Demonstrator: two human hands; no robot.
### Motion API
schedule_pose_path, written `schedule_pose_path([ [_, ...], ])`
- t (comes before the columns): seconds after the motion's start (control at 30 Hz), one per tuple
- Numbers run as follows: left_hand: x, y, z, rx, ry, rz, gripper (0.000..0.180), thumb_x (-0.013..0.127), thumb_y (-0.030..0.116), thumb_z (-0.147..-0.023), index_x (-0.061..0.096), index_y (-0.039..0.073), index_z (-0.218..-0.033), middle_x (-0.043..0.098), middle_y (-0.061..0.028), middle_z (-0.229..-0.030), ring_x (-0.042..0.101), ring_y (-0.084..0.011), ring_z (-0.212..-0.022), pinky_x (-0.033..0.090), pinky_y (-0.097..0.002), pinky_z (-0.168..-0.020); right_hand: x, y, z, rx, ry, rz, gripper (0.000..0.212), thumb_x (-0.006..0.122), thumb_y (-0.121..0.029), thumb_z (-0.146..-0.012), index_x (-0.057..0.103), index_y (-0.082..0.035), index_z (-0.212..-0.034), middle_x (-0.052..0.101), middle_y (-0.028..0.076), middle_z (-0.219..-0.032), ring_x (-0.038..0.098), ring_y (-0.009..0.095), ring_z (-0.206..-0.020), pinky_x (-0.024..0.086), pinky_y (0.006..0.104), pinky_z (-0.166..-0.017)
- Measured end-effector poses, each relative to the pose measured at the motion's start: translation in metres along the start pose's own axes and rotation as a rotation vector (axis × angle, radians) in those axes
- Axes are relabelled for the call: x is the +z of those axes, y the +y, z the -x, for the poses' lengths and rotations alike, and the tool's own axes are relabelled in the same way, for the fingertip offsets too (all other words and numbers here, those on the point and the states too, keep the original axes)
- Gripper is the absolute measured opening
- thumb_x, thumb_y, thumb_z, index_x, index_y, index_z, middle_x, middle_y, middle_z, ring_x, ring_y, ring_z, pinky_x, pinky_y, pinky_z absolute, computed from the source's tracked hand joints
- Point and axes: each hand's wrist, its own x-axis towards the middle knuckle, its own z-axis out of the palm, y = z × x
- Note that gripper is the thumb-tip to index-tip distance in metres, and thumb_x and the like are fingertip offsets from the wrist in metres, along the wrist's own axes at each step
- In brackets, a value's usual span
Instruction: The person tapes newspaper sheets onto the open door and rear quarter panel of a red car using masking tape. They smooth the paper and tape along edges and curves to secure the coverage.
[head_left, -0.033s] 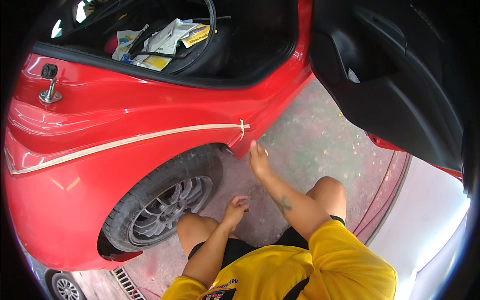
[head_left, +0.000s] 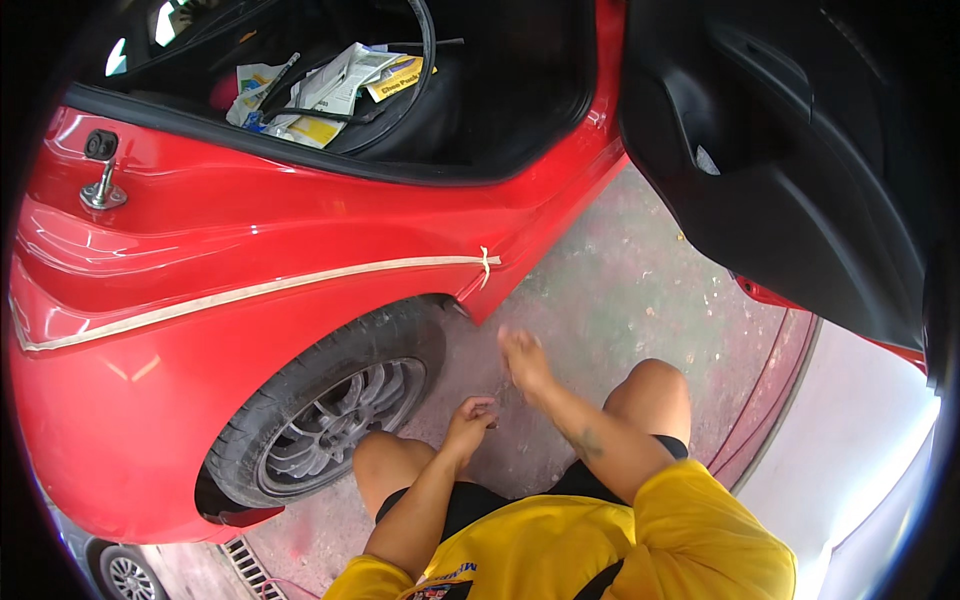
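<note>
My left hand (head_left: 467, 428) hangs over the floor beside the wheel (head_left: 335, 430), above my left knee. Its fingers are curled in; what they hold, if anything, is too small to make out. My right hand (head_left: 522, 362) is farther forward and to the right, below the rear corner of the red car panel (head_left: 400, 222). Its fingers look closed together and slightly blurred, their contents hidden. Neither hand touches the car. A pale strip of tape (head_left: 270, 287) runs along the panel above the wheel arch, with a short crosspiece (head_left: 485, 267) at its right end.
Inside the car opening lie crumpled newspaper sheets (head_left: 335, 88) and a looped black rubber seal (head_left: 428, 45). An open black-lined door (head_left: 800, 190) stands at right. A metal latch post (head_left: 103, 188) sticks up at left. A floor grate (head_left: 250, 568) lies at lower left.
My right hand has come back from the panel's lower corner, down toward me. My left hand has barely moved.
</note>
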Motion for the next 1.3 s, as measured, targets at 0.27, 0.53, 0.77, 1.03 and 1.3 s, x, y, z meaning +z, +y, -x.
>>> schedule_pose_path([
  [0.27, 0.007, -0.01, -0.008, 0.13, 0.006, 0.067, 0.033, 0.062, 0.005, -0.101, 0.066, 0.005, -0.134, 0.074, -0.0085, -0.118, 0.068, -0.0187, -0.107, 0.055, -0.0321, -0.092, -0.037, -0.008, 0.09, -0.304, -0.407, 0.685, 0.052, 0.079, -0.036, -0.098, 0.059, -0.011, -0.139, 0.072, 0.014, -0.09, 0.071, 0.028, -0.073, 0.056, 0.0409, -0.065],
  [0.53, 0.035, -0.003, 0.087, -0.453, 0.041, 0.14, 0.032, 0.069, 0.021, -0.102, 0.069, 0.011, -0.132, 0.077, -0.0056, -0.108, 0.072, -0.0165, -0.091, 0.052, -0.0297, -0.075, -0.081, 0.039, 0.115, 0.027, -0.155, 0.548, 0.041, 0.072, -0.026, -0.103, 0.061, -0.008, -0.139, 0.074, 0.017, -0.089, 0.076, 0.031, -0.077, 0.059, 0.0413, -0.075],
  [0.77, 0.053, 0.005, 0.168, -0.26, 0.137, 0.123, 0.035, 0.073, 0.013, -0.096, 0.069, 0.005, -0.129, 0.076, -0.0071, -0.103, 0.07, -0.0176, -0.088, 0.058, -0.0344, -0.076, -0.115, -0.098, 0.255, 0.168, -0.097, 0.241, 0.021, 0.06, -0.012, -0.111, 0.07, -0.005, -0.129, 0.078, 0.007, -0.088, 0.066, 0.009, -0.071, 0.053, 0.0269, -0.067],
  [1.03, 0.033, 0.184, 0.3, -0.268, 0.273, -0.487, 0.034, 0.077, 0.029, -0.09, 0.076, 0.01, -0.118, 0.079, -0.0197, -0.114, 0.076, -0.0375, -0.109, 0.058, -0.0448, -0.096, -0.314, -0.173, 0.391, 0.164, 0.303, 0.45, 0.013, 0.068, -0.01, -0.105, 0.069, 0.001, -0.112, 0.069, 0.01, -0.079, 0.07, 0.02, -0.072, 0.058, 0.0349, -0.065],
  [1.3, 0.025, 0.206, 0.371, -0.277, 0.264, -0.606, 0.032, 0.072, 0.032, -0.09, 0.076, 0.013, -0.116, 0.078, -0.0211, -0.117, 0.073, -0.0397, -0.113, 0.057, -0.0454, -0.098, -0.522, -0.05, 0.527, 0.146, -0.186, 1.698, 0.046, 0.078, -0.038, -0.091, 0.07, -0.023, -0.134, 0.08, 0.009, -0.105, 0.077, 0.024, -0.1, 0.059, 0.0435, -0.089],
])
